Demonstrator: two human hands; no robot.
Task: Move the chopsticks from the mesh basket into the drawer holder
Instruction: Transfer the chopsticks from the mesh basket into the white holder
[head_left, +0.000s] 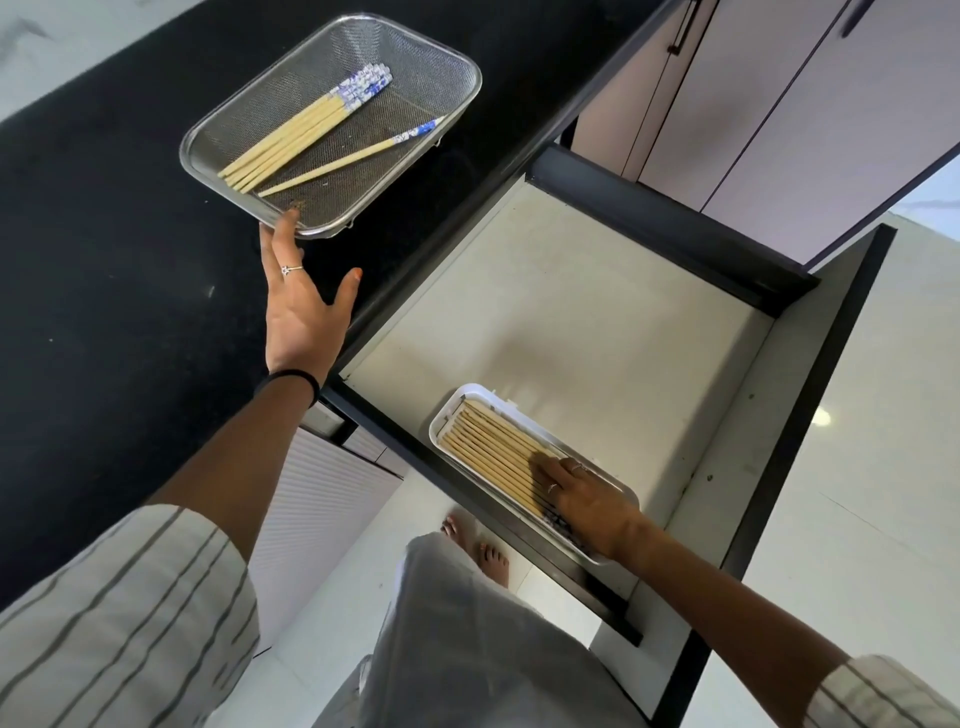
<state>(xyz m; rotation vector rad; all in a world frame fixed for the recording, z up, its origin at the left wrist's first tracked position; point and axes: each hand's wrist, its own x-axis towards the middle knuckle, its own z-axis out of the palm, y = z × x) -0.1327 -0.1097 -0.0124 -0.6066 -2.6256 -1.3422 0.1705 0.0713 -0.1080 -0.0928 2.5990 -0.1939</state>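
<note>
A steel mesh basket (415, 67) sits on the black counter. Inside it lie several bamboo chopsticks (296, 137) with blue-and-white patterned tops in a bundle, plus one loose chopstick (353, 156) lying apart to their right. My left hand (304, 306) is open, its fingertips touching the basket's near rim. In the open drawer, a white holder (452, 410) contains several chopsticks (493, 447) laid side by side. My right hand (582, 493) rests flat on their patterned ends with fingers spread, gripping nothing that I can see.
The drawer (597, 312) is pulled far out, with a pale liner and dark walls. Cabinet doors (753, 104) stand at the upper right. My bare feet (483, 551) are on the white tiled floor under the drawer's near edge.
</note>
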